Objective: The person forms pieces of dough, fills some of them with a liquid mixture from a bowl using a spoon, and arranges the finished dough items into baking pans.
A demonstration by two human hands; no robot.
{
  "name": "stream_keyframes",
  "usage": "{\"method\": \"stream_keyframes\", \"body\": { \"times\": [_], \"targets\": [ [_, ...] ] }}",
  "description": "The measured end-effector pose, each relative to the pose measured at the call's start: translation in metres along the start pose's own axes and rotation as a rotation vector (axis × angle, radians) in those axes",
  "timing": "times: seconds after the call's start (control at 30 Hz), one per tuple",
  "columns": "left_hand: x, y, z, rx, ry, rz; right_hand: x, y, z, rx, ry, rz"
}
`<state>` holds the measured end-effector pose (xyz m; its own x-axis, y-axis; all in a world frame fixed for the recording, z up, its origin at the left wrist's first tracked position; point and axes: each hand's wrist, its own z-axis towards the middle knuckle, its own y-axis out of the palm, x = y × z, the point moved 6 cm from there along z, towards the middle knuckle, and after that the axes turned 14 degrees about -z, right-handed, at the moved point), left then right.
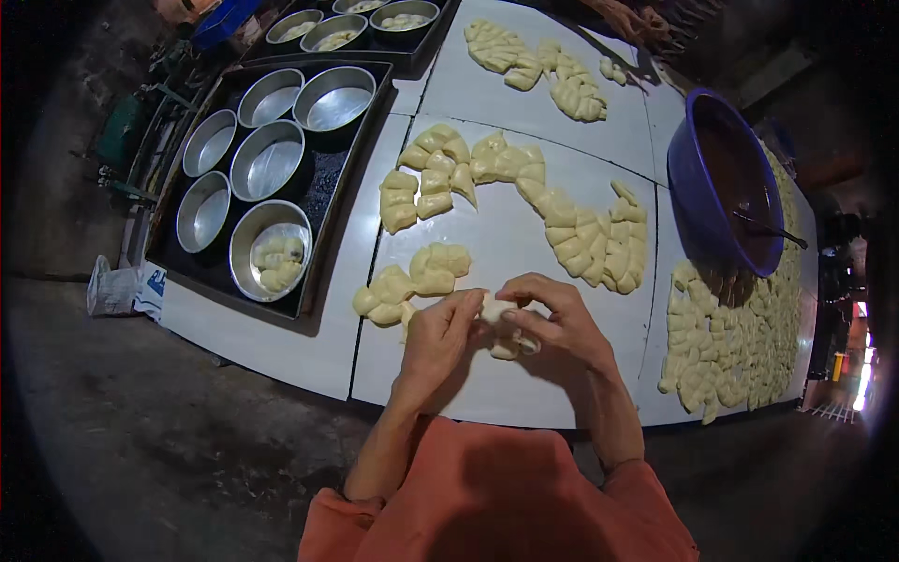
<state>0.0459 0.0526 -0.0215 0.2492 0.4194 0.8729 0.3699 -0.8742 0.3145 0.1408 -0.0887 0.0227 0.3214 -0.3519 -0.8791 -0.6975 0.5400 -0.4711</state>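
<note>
My left hand (438, 332) and my right hand (552, 323) grip a small pale dough piece (496, 314) between their fingertips, low over the white tabletop (496, 393). Another small bit of dough (506, 348) lies just beneath it. Left of my hands are cut dough lumps (440, 267); beyond them are larger groups of scored dough (581, 239). In the black tray (325, 187) at left, one round metal tin (239, 244) holds several dough balls (278, 267), while the other tins there look bare inside.
A purple basin (688, 178) of brown liquid with a utensil sits at right, beside many small dough pieces (721, 347). A second tray of tins (351, 33) is at the back left, near a blue crate (220, 21). Another person's hand (623, 19) appears at the far edge.
</note>
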Motion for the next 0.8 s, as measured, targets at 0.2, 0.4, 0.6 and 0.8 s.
{"method": "stream_keyframes", "body": {
  "times": [0.2,0.4,0.6,0.8],
  "targets": [
    [-0.005,-0.014,-0.021,-0.07,0.079,0.499,0.013,0.033,0.012,-0.292,-0.208,-0.603],
    [0.008,-0.027,-0.015,0.151,0.256,0.778,0.028,0.026,0.054,0.122,0.073,-0.536],
    [0.03,-0.024,0.031,0.12,0.635,1.139,0.021,0.045,0.084,0.253,-0.287,-0.656],
    [0.014,-0.032,0.043,0.115,0.505,1.265,0.047,0.029,0.057,0.2,0.461,0.749]
  ]
}}
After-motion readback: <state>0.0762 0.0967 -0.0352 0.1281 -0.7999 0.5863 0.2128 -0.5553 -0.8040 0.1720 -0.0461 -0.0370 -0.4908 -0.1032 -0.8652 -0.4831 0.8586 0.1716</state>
